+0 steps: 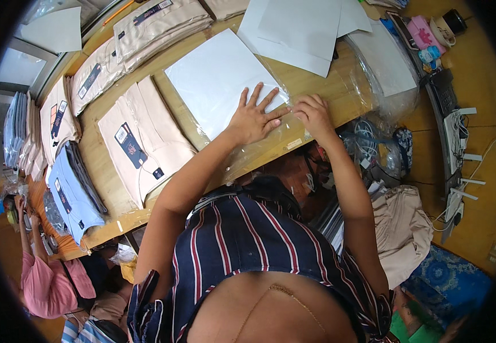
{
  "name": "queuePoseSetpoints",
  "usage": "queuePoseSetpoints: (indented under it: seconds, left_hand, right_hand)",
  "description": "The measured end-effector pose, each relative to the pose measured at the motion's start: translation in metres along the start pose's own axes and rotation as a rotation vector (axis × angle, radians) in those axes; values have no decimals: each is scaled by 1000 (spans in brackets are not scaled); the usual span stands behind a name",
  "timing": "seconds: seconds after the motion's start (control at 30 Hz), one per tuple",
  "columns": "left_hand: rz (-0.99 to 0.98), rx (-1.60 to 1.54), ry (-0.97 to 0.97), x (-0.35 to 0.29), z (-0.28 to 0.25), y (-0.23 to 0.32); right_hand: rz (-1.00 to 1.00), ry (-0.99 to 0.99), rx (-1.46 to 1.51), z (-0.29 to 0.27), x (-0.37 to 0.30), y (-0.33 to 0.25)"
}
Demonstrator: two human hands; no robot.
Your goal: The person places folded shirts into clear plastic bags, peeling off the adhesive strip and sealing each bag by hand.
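My left hand (254,121) lies flat with fingers spread on a white sheet (208,80), which seems to sit inside a clear plastic bag (237,155) on the wooden table. Close beside its thumb, my right hand (315,117) is closed, fingertips pinched at the bag's right edge; the film between them is hard to see. To the left lies a folded beige garment (162,117) with a dark hang tag (129,143) and a thin cord.
Bagged beige garments (162,28) line the table's far side. Blue folded garments (70,191) are stacked at left. More white sheets (299,28) and plastic bags (394,74) lie at the far right. A person in pink (48,283) is at lower left.
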State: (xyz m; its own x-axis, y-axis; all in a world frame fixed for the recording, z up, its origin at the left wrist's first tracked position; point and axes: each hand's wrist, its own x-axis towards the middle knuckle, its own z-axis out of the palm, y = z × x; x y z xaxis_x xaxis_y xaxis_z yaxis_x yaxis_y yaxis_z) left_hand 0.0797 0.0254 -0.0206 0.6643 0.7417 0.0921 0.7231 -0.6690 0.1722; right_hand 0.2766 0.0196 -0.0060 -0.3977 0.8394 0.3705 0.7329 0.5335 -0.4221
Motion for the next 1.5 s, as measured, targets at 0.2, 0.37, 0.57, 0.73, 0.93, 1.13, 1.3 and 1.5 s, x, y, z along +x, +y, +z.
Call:
queuePoseSetpoints:
  seconds: [0.2,0.37,0.57,0.73,0.93,1.13,1.3,1.5]
  left_hand:
    - [26,-14,-22,-1,-6,3]
    - [-38,-11,43,1,1,1]
    - [-8,-55,88,-3,-6,-5]
    - [2,53,34,-27,-10,-19]
    - [-7,48,58,-32,-10,-21]
    - [-12,35,81,-32,-8,-21]
    - [-40,54,74,-30,-5,-23]
    - [-61,57,64,-28,-2,-23]
  right_hand:
    - [-137,96,-88,-5,-19,-8]
    - [-151,119,-200,-21,-46,-29]
    - [41,139,-49,-22,-53,-35]
    - [214,35,53,-26,-48,-30]
    - [30,-80,-221,-29,-13,-63]
    - [-142,-144,-230,0,-9,-68]
    - [-171,-6,-196,-9,-42,-76]
    - [10,8,-113,-15,-52,-89]
